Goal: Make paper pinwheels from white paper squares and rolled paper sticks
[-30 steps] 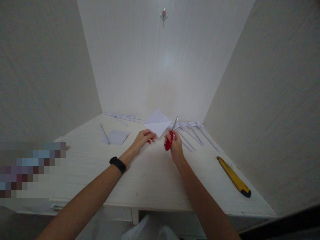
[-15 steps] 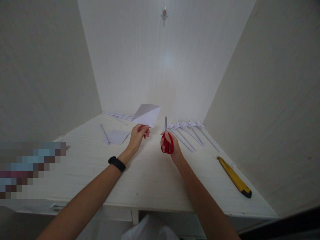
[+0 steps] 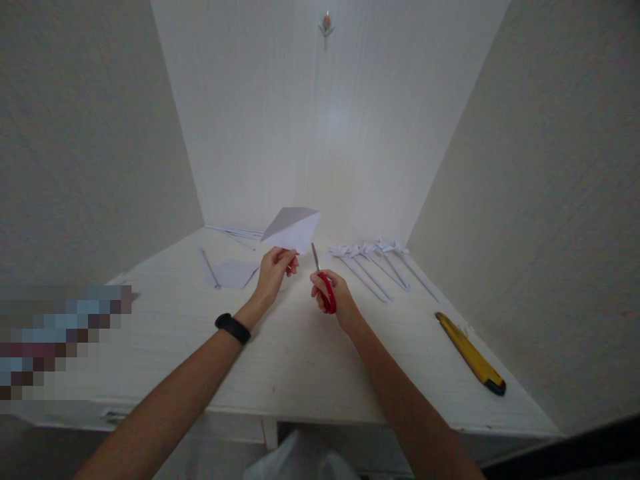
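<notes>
My left hand (image 3: 274, 272) pinches the lower corner of a folded white paper (image 3: 291, 227) and holds it upright above the white table (image 3: 300, 353). My right hand (image 3: 331, 294) grips red-handled scissors (image 3: 324, 285), whose blades point up toward the paper's lower edge, just right of my left fingers. A black band sits on my left wrist.
A row of several folded white paper pieces with long stems (image 3: 375, 261) lies at the back right. A yellow utility knife (image 3: 470, 353) lies near the right edge. A flat paper sheet (image 3: 234, 273) and a thin rod (image 3: 210, 267) lie at the left. Walls close in on three sides.
My left hand lifted the folded paper off the table and tilted it upright. My right hand moved the scissors leftward, closer to the paper.
</notes>
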A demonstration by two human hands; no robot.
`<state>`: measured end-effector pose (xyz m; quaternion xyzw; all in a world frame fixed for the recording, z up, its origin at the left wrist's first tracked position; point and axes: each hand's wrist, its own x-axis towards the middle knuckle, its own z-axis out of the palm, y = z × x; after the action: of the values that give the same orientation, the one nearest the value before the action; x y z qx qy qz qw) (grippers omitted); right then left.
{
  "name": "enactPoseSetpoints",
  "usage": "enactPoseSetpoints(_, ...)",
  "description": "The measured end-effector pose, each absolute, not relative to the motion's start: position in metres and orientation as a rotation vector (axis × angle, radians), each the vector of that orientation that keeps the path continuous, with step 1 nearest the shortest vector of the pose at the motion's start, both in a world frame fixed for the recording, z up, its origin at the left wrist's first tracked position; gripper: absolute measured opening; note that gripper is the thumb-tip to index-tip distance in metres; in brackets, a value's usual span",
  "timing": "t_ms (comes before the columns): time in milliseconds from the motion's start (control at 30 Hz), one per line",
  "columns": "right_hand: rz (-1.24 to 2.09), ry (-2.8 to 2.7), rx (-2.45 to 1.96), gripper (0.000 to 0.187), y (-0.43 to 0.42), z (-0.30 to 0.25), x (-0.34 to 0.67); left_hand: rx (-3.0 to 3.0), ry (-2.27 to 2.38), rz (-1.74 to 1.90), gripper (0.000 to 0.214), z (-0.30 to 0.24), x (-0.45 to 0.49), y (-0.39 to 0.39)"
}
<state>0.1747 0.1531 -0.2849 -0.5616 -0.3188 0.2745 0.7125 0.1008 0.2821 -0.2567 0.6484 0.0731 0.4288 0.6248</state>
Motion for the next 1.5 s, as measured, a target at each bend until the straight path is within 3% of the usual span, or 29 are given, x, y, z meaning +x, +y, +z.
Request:
enactPoseSetpoints(467,0.578,-0.685,-1.083,0.052,0.145,-0.279,0.189,1.482,0.147,0.973,0.019,-0.257,0.101,0.282)
enactPoseSetpoints(800,0.691,-0.990,-1.230,0.044,0.150,-0.283,0.162,1.494,0.154,1.005,0.020,-0.255,0.100,0.281)
enactPoseSetpoints(1500,0.723,-0.929,-1.165,0.047,0.146,-0.278,0.158,1.638,0.155,0.978,0.023,-0.244,0.093,0.263)
